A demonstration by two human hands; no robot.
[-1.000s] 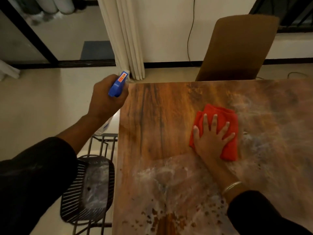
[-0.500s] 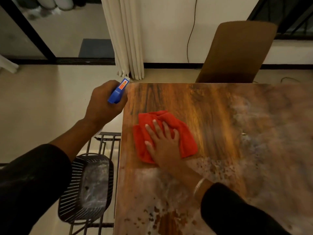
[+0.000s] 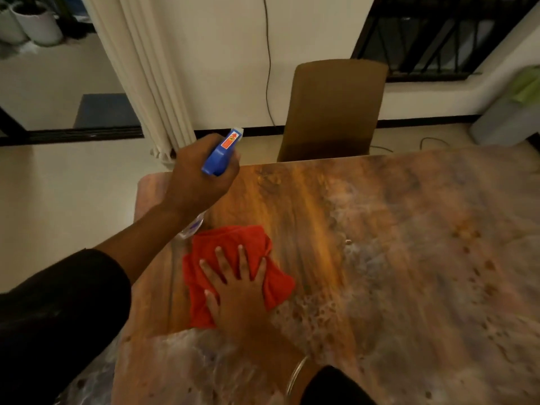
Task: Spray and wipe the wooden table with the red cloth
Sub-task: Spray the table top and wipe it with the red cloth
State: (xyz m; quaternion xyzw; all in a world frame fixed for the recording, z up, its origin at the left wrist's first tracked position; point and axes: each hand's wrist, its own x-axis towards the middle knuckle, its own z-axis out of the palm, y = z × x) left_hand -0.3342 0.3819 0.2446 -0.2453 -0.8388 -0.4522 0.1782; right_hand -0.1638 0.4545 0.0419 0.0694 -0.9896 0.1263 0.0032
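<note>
I see the right hand [image 3: 238,299] spread flat on the red cloth [image 3: 233,273], near-left on the desk [image 3: 409,258]. The left hand [image 3: 201,173] grips a blue spray bottle [image 3: 222,152] above the desk's far-left corner.

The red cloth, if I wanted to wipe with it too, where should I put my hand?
Probably flat on top, from above. The red cloth lies bunched but low on the wooden table, so nothing sticks up for a pinch grip. The right hand presses down on its middle with spread fingers, which should keep the whole cloth sliding along.
</note>
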